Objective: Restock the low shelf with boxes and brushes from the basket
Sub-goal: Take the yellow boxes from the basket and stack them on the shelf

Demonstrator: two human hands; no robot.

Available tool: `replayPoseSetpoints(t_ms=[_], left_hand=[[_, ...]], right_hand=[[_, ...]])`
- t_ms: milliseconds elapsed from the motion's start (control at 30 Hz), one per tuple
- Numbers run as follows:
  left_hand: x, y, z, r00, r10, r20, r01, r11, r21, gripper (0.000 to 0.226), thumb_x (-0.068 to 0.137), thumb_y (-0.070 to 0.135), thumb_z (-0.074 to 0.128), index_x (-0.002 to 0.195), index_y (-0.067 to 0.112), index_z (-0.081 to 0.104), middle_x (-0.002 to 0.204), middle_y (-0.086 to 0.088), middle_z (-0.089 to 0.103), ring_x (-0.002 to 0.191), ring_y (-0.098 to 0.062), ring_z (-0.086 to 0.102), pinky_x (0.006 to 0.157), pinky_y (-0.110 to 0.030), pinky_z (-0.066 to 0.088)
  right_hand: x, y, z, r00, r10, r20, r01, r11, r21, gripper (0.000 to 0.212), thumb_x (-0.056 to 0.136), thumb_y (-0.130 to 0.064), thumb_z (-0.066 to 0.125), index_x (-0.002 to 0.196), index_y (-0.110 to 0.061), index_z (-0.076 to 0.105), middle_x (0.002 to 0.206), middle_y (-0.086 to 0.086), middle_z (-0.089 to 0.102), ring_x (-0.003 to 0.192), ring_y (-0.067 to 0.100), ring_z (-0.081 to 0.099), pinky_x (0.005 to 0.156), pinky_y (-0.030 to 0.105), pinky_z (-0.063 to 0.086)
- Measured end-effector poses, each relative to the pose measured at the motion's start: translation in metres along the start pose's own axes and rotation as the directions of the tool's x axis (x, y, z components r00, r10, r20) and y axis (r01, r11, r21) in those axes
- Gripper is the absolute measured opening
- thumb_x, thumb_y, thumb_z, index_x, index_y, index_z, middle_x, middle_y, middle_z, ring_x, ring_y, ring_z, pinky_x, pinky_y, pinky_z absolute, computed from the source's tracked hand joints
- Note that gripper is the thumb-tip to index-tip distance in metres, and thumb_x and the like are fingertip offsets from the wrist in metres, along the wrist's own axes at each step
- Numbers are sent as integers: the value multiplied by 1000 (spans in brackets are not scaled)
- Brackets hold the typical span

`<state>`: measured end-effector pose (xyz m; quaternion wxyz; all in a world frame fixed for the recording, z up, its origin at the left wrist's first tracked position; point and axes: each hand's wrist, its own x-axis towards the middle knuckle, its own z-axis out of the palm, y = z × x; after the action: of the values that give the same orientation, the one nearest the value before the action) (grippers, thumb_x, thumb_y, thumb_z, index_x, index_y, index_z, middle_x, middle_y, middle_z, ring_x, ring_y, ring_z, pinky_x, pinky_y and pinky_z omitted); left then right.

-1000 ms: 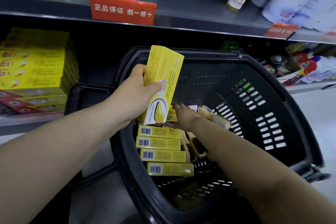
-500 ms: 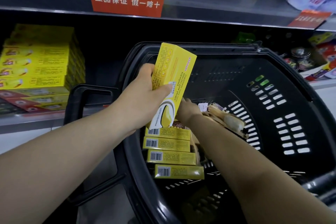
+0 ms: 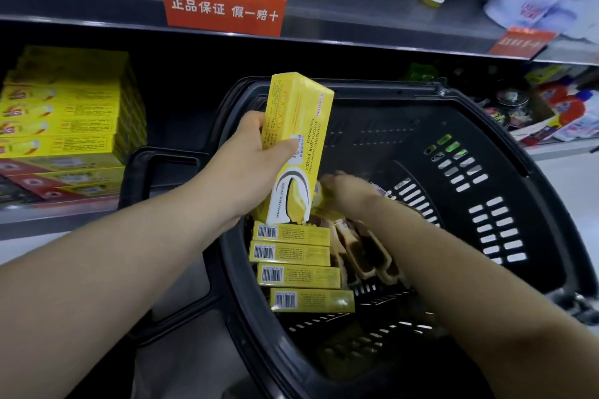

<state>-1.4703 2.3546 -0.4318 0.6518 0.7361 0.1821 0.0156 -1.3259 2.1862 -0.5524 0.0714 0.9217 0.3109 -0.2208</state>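
My left hand (image 3: 246, 168) grips a tall yellow box (image 3: 298, 139) upright above the left side of the black basket (image 3: 486, 146). Several more yellow boxes (image 3: 298, 275) lie stacked on edge inside, barcodes facing me. Wooden brushes (image 3: 366, 253) lie beside them to the right. My right hand (image 3: 346, 186) reaches down into the basket just behind the held box; it is blurred and its fingers are partly hidden, so I cannot tell whether it holds anything. The low shelf (image 3: 48, 214) on the left carries a stack of yellow boxes (image 3: 64, 120).
An upper shelf (image 3: 356, 26) with a red label (image 3: 223, 6), bottles and packs hangs over the basket. The basket's black handle (image 3: 152, 165) sticks out toward the low shelf. Tins and bottles (image 3: 531, 107) crowd the low shelf at the right.
My left hand has kept the yellow box upright, shifting slightly right and up in view. My right hand has stayed low among the basket's contents, moving a little behind the box.
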Motion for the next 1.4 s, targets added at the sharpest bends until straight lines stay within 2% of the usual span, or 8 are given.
replayPoseSetpoints(t_ms=[167,333,567,800,900,1000,1100,1400], left_hand=[[-3,11,-1,999,-8,-49,7,1000,-19,18,94,33,49,109,26,41,98,-5,66,92,-26,64,81,-42,51],[-6,11,0,992,-125,-9,124,992,-32,31,93,37,51,114,16,46,103,-13,64,96,-31,61,84,-40,49],[-12,11,8,934,-310,176,356,837,-416,28,94,33,51,105,11,64,86,-6,75,72,-19,71,65,-30,53],[-12,16,3,936,-193,296,323,804,-500,46,79,56,56,109,22,68,101,-1,74,91,-18,71,70,-33,57],[-13,20,-3,965,-190,181,253,854,-454,33,86,47,55,94,21,72,90,2,75,79,-13,72,68,-31,55],[-19,21,-21,977,-153,150,203,884,-422,47,78,57,63,108,21,68,95,1,75,83,-15,72,72,-31,58],[-32,17,-46,973,-228,26,221,902,-370,83,60,71,66,123,20,50,101,-2,73,85,-20,72,74,-38,58],[-67,-27,-139,837,-373,-400,202,890,-409,42,93,45,48,122,16,53,104,-9,67,88,-30,66,81,-45,54]], right_hand=[[-71,21,-81,917,-159,-365,170,985,-2,43,84,-16,61,126,-26,51,128,1,49,95,28,62,72,32,48],[-133,8,-103,522,-340,-782,322,928,-189,41,76,-5,70,114,-20,64,114,12,62,72,24,65,48,30,52],[-130,-16,-83,324,-359,-875,497,852,-165,52,73,3,75,114,-18,51,123,8,45,92,15,60,76,17,51],[-134,-43,-93,598,-190,-779,623,721,302,49,90,11,46,126,-21,55,139,3,44,128,11,43,102,18,38],[-145,-62,-105,819,33,-573,520,382,764,37,91,-24,49,126,-33,50,131,-13,54,120,1,51,92,16,45],[-147,-80,-114,966,-29,-259,260,85,962,52,78,-36,64,126,-26,49,117,-7,66,105,14,65,84,29,55],[-143,-105,-124,978,-138,-158,173,106,979,45,78,-31,68,121,-19,56,112,1,70,102,21,67,91,40,52],[-81,-187,-166,978,-181,102,-107,-19,994,15,95,-24,51,90,-16,63,69,0,71,56,12,67,49,22,53]])
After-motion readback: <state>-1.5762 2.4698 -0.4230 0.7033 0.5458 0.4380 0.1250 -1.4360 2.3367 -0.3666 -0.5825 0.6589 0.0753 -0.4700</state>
